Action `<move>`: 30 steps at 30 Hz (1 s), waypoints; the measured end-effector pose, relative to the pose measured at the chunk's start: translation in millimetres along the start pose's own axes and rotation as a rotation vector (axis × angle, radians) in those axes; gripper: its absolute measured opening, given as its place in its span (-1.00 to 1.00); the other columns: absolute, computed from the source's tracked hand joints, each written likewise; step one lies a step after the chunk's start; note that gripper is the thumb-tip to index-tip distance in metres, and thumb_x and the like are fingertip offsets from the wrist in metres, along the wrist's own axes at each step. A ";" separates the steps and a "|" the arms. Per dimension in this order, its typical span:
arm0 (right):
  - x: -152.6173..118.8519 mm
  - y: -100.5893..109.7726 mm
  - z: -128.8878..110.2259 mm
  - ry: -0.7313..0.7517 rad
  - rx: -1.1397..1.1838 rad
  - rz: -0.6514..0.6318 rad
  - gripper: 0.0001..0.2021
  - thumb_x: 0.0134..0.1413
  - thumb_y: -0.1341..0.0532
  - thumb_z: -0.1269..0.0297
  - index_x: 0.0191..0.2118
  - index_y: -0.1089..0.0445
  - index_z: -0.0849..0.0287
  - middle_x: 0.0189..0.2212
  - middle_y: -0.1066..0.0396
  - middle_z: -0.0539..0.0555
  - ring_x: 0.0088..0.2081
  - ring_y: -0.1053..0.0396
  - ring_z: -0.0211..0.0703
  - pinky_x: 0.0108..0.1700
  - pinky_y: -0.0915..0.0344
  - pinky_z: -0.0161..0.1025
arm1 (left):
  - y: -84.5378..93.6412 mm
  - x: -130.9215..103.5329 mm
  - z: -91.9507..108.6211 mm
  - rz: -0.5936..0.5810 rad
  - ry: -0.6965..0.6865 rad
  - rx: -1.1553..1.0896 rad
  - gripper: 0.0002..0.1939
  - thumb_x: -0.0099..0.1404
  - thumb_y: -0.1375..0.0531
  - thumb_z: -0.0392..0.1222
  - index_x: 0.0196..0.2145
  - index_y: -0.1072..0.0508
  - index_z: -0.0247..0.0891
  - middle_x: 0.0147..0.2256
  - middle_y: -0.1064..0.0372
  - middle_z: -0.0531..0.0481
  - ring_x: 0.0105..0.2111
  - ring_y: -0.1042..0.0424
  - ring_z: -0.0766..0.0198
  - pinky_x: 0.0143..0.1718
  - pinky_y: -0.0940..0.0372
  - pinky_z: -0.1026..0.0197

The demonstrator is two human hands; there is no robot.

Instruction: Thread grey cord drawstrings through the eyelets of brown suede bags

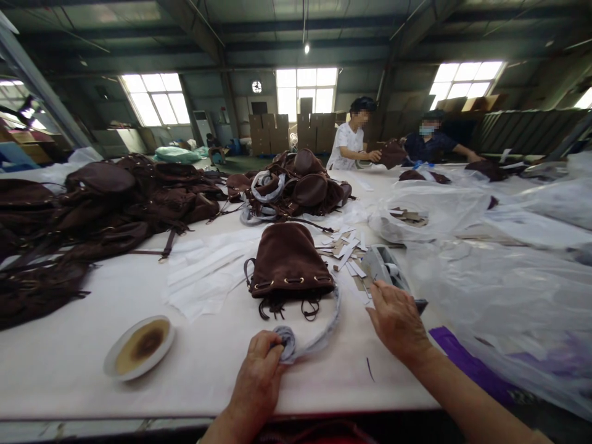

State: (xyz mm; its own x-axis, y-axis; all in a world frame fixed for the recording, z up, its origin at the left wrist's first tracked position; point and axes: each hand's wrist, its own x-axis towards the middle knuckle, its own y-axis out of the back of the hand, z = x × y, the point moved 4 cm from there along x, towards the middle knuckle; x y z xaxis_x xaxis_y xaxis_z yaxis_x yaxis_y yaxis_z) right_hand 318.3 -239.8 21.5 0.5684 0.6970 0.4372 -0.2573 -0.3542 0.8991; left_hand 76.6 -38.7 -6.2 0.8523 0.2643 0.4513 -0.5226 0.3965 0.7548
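A dark brown drawstring bag lies on the white table in front of me, its eyelets and cord ends towards me. From its right side a strap in thin greyish wrapping curves down to a coiled end. My left hand pinches that coil between thumb and fingers. My right hand is at the near left side of a grey tape dispenser, fingers drawn together at its front edge. Whatever is between those fingertips is too small to make out.
Brown bags are heaped at the left and behind. A shallow dish with a dark stain stands left. Paper strips lie by the dispenser. Clear plastic bags cover the right side. Two people work across the table.
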 end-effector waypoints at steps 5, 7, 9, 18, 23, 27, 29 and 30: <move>-7.0 9.0 -14.4 -0.092 0.544 -0.013 -0.82 0.21 -0.14 0.25 -0.26 -0.44 0.21 -0.24 -0.48 0.19 -0.16 -0.43 -0.02 -0.04 -0.34 -0.12 | -2.6 -1.9 -1.5 -0.003 0.015 -0.002 -0.81 0.20 -0.13 -0.44 -0.26 -0.43 -0.26 -0.14 -0.30 -0.18 -0.08 -0.32 0.04 -0.04 -0.36 -0.02; -19.7 2.9 -26.5 -0.229 0.820 -0.128 -0.82 0.18 -0.17 0.22 -0.16 -0.40 0.17 -0.33 -0.47 0.08 -0.31 -0.44 -0.11 -0.21 -0.38 -0.20 | -3.6 -2.0 -0.9 -0.013 0.022 -0.006 -0.82 0.18 -0.13 -0.46 -0.29 -0.42 -0.27 -0.15 -0.30 -0.17 -0.09 -0.31 0.05 -0.04 -0.35 -0.02; -33.4 -3.5 -42.9 -0.343 1.045 -0.259 -0.66 0.15 -0.19 0.19 0.03 -0.31 0.16 -0.36 -0.45 0.02 -0.38 -0.43 -0.16 -0.34 -0.38 -0.26 | -4.1 -1.2 0.6 -0.037 0.035 -0.016 -0.82 0.17 -0.12 -0.48 -0.31 -0.41 -0.28 -0.16 -0.30 -0.16 -0.09 -0.29 0.06 -0.02 -0.33 -0.03; -63.2 -1.2 -101.4 -0.361 1.273 -0.638 -0.65 0.23 -0.07 -0.02 -0.32 -0.39 0.17 -0.52 -0.46 -0.01 -0.58 -0.29 -0.30 -0.53 -0.20 -0.37 | 1.8 16.3 4.6 -0.119 0.654 -0.814 -0.83 0.25 -0.23 -0.17 -0.41 -0.47 -0.33 -0.26 -0.34 -0.11 -0.31 -0.35 0.25 -0.24 -0.36 0.16; -59.3 6.6 -105.4 -0.426 1.244 -0.609 -0.60 0.17 -0.12 -0.08 -0.47 -0.33 0.16 -0.67 -0.33 -0.07 -0.69 -0.17 -0.35 -0.63 -0.07 -0.39 | -6.7 21.7 17.9 -0.092 1.095 -1.533 -0.79 0.18 -0.33 -0.19 -0.28 -0.50 -0.39 -0.34 -0.43 -0.08 -0.43 -0.38 0.36 -0.44 -0.33 0.36; -54.8 10.9 -105.7 -0.526 1.207 -0.586 -0.57 0.09 -0.16 -0.14 -0.52 -0.28 0.14 -0.71 -0.30 -0.07 -0.72 -0.14 -0.35 -0.67 -0.02 -0.39 | -13.0 22.3 24.1 -0.059 1.203 -1.626 -0.85 0.24 -0.27 -0.30 -0.23 -0.50 -0.43 -0.29 -0.48 -0.13 -0.40 -0.44 0.35 -0.45 -0.37 0.38; -53.6 12.1 -106.6 -0.572 1.233 -0.572 -0.56 0.08 -0.15 -0.16 -0.53 -0.26 0.13 -0.73 -0.28 -0.08 -0.74 -0.13 -0.33 -0.69 -0.02 -0.38 | -15.6 21.7 27.0 -0.067 1.196 -1.630 -0.86 0.25 -0.26 -0.29 -0.24 -0.50 -0.42 -0.30 -0.48 -0.13 -0.41 -0.45 0.34 -0.45 -0.39 0.38; -52.5 13.2 -107.0 -0.565 1.230 -0.544 -0.57 0.10 -0.14 -0.16 -0.52 -0.27 0.12 -0.72 -0.27 -0.08 -0.73 -0.13 -0.33 -0.68 -0.04 -0.37 | -16.8 21.2 28.2 -0.071 1.187 -1.627 -0.86 0.25 -0.27 -0.28 -0.24 -0.49 -0.42 -0.31 -0.48 -0.13 -0.41 -0.45 0.34 -0.44 -0.39 0.38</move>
State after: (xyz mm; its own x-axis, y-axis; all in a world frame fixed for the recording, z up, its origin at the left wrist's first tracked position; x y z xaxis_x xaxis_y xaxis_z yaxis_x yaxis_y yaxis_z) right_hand 201.4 -214.4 12.8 0.6754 0.6858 -0.2713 0.7374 -0.6334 0.2345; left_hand 103.9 -64.6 4.2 0.7901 0.2818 -0.5443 -0.6023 0.5219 -0.6041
